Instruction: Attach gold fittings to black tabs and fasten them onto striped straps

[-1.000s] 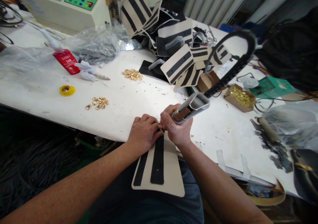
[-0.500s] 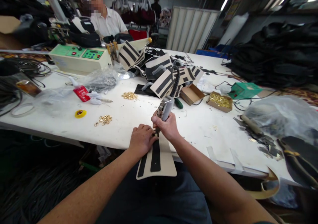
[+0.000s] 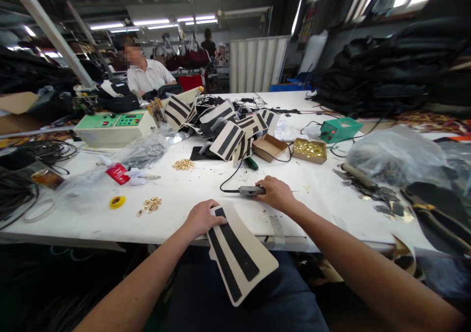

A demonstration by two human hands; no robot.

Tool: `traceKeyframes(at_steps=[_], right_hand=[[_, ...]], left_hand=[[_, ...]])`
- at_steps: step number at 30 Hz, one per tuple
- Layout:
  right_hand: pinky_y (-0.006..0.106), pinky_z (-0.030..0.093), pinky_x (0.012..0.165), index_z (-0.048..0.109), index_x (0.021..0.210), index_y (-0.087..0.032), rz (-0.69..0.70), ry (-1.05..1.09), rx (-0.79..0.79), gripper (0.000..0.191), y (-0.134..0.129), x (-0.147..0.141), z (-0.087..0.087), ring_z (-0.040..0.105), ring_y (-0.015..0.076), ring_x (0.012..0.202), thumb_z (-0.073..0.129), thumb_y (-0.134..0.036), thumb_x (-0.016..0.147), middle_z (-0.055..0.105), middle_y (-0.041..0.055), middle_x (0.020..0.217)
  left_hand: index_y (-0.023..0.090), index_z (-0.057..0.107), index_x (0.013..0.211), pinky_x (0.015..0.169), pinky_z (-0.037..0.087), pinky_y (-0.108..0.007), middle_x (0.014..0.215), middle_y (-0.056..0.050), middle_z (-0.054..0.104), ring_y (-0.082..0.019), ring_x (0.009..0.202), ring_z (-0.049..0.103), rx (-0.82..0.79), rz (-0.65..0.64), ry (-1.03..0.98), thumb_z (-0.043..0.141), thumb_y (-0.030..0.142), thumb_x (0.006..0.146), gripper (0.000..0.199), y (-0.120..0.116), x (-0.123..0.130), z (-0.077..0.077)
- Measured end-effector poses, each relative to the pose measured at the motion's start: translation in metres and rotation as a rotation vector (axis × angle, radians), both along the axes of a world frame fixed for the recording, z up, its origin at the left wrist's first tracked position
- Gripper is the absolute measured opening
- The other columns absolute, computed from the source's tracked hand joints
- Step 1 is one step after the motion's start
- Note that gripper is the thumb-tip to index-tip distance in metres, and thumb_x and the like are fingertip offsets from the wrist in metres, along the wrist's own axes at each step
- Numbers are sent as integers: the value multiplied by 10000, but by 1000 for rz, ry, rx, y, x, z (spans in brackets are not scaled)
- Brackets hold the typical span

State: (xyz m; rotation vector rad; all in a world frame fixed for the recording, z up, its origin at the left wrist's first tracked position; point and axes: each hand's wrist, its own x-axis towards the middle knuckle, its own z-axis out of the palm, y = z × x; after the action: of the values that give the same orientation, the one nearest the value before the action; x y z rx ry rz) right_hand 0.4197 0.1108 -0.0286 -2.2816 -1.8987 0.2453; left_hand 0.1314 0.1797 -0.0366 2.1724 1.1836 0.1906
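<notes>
My left hand grips the near end of a beige panel with black strips, its thumb on top; the panel hangs past the table's front edge over my lap. To the right, my right hand is closed around the end of a grey corded tool, which lies low over the white table. The tool's black cord loops back toward a pile of similar striped panels. Tool and panel are apart.
Gold rings, yellow tape and a red-labelled bottle lie left. Behind are a green-topped machine, a box of gold parts and a green box. Cutters lie right. A person sits across the table.
My right hand has moved right, taking the tool off the panel and laying it nearly flat. The panel's lower end has swung right. The head view has tilted up.
</notes>
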Motion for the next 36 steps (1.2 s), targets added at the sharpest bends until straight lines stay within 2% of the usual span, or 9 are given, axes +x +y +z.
traceKeyframes(at_steps=[3, 10, 14, 17, 19, 23, 27, 32, 36], right_hand=[[389, 465, 899, 753, 1221, -236, 19, -15, 32, 430, -6, 5, -4, 637, 309, 1107, 726, -511, 891, 716, 123, 1182], [537, 421, 1090, 667, 1382, -180, 63, 18, 171, 554, -27, 1, 8, 551, 377, 1311, 757, -292, 847, 652, 165, 1404], [444, 535, 989, 716, 1261, -179, 109, 488, 328, 393, -63, -37, 28, 683, 286, 1100, 701, -406, 941, 734, 130, 1203], [365, 580, 903, 700, 1292, -224, 394, 843, 238, 543, -100, -83, 35, 712, 247, 1043, 777, -561, 874, 742, 86, 1170], [340, 566, 899, 713, 1272, -236, 520, 806, 282, 501, -120, -112, 33, 712, 233, 1033, 840, -470, 847, 747, 77, 1157], [322, 527, 793, 728, 1214, -236, 551, 561, 602, 272, -134, -142, 24, 708, 193, 897, 599, -150, 991, 777, 75, 1050], [324, 493, 724, 717, 1221, -235, 607, 425, 736, 280, -132, -151, 31, 690, 192, 821, 590, -159, 984, 779, 69, 996], [306, 511, 758, 728, 1219, -262, 628, 505, 591, 284, -129, -164, 49, 700, 185, 861, 568, -169, 1003, 772, 60, 1023], [287, 561, 807, 774, 1100, -294, 479, 704, 205, 179, -127, -165, 47, 722, 204, 908, 678, -284, 950, 773, 29, 1008]], left_hand=[[193, 710, 906, 659, 516, -286, 823, 10, 761, -214, 769, 714, -82, 9, -67, 789, 337, 760, 220, -6, -7, 6], [215, 703, 914, 788, 525, -292, 872, 28, 756, -192, 835, 709, -80, 0, -214, 791, 352, 824, 186, -48, -35, 27], [211, 664, 841, 822, 540, -267, 923, 6, 761, -165, 865, 721, 65, -77, -420, 777, 206, 859, 114, -76, -49, 39], [205, 609, 803, 818, 550, -234, 984, -20, 744, -139, 895, 722, 324, -202, -556, 718, 76, 881, 185, -93, -62, 50], [205, 597, 816, 811, 559, -218, 998, -29, 729, -128, 899, 719, 480, -256, -573, 686, 2, 869, 227, -103, -72, 57], [206, 583, 847, 814, 586, -242, 980, -44, 714, -139, 890, 712, 655, -294, -555, 668, -45, 851, 265, -117, -91, 67], [200, 628, 935, 828, 605, -278, 973, -63, 731, -167, 908, 719, 760, -262, -529, 714, 4, 864, 226, -126, -104, 76], [210, 722, 1132, 886, 617, -268, 1056, -73, 781, -174, 964, 752, 690, -214, -530, 704, 58, 913, 267, -140, -119, 79], [227, 787, 958, 813, 615, -253, 959, -36, 793, -179, 866, 757, 440, 203, -639, 773, 225, 900, 60, -151, -145, 64]])
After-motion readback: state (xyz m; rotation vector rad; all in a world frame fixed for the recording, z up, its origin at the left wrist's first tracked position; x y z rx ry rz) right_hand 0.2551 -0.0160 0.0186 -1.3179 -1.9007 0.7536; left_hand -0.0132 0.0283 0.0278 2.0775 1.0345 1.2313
